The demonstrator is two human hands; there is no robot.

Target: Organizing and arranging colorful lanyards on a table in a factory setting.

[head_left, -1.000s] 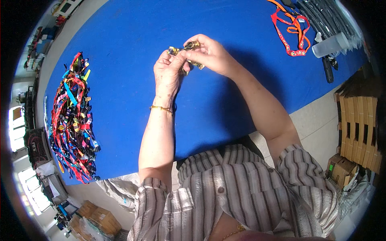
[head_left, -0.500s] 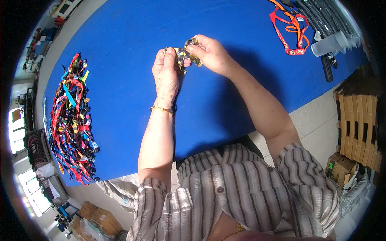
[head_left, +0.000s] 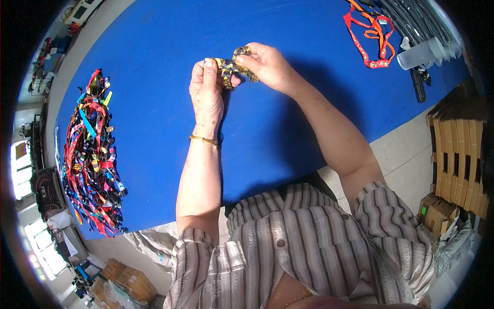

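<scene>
Above the blue table [head_left: 247, 139], both my hands grip one patterned strap [head_left: 227, 64], dark with yellow and pale spots, bunched in short folds. My left hand [head_left: 207, 95] pinches its left end between thumb and fingers, thumb on top. My right hand [head_left: 267, 66] holds the other end, where the strap curls into a small loop by the thumb and index finger. A short stretch of strap spans the gap between the hands, and a fold hangs below it. Part of the strap is hidden behind my fingers.
A long heap of multicoloured straps [head_left: 95, 159] lies along the table's left side. At the far right are a red and orange strap harness [head_left: 381, 63], a translucent bottle [head_left: 419, 54] and a bundle of black straps [head_left: 419, 23]. Cardboard [head_left: 458, 159] stands beyond the table's right edge.
My left hand has shifted slightly left and up, away from my right hand. More of the patterned strap now shows stretched between them. The right hand has barely moved.
</scene>
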